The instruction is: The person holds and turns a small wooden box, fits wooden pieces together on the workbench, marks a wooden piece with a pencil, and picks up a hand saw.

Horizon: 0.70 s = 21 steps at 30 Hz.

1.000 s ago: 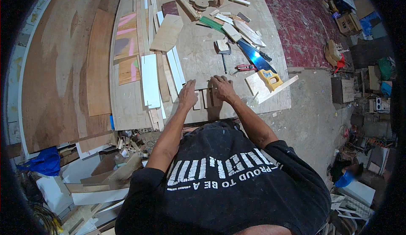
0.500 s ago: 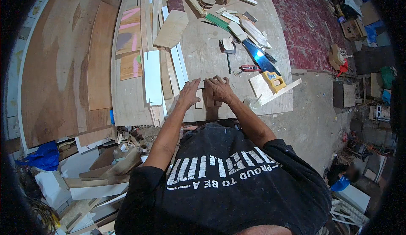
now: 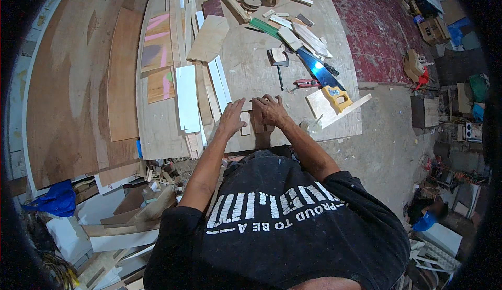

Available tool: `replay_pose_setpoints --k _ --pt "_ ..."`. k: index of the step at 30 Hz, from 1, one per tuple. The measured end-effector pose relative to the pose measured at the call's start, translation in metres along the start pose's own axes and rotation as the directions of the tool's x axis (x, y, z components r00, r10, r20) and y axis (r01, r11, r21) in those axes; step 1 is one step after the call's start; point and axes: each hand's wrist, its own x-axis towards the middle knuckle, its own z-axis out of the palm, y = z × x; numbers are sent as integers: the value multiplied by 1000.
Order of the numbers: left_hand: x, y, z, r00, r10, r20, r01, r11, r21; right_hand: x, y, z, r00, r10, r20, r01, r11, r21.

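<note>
Your L hand (image 3: 231,116) & R hand (image 3: 270,112) curl over wood pcs (image 3: 246,122), side by side on counter (image 3: 251,83), prob. unfinished; can't tell fingers' grip.

Matt wood against bright metal

The worktop (image 3: 243,76) is dull, smudged wood, and the small block (image 3: 246,123) on it looks like bare wood; the white board (image 3: 187,99) is smooth; the saw blade (image 3: 318,69) is glossy metal with a blue sheen, its yellow handle (image 3: 331,94) plastic-looking; the black shirt (image 3: 308,245) is matt cloth; the red floor (image 3: 368,34) looks rough and scuffed.
</note>
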Motion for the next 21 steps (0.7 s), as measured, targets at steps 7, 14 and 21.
replay_pose_setpoints --k 7,14,21 --pt "1 -10 9 998 25 -64 -25 1000 -1 -4 -1 -7 997 6 -72 1 995 98" --pt "30 -41 43 893 -311 -326 244 942 -231 3 37 11 880 436 -189 -232 741 630" --pt "34 -27 46 903 -394 -172 348 905 -245 -4 33 38 842 509 -182 -260 677 689"
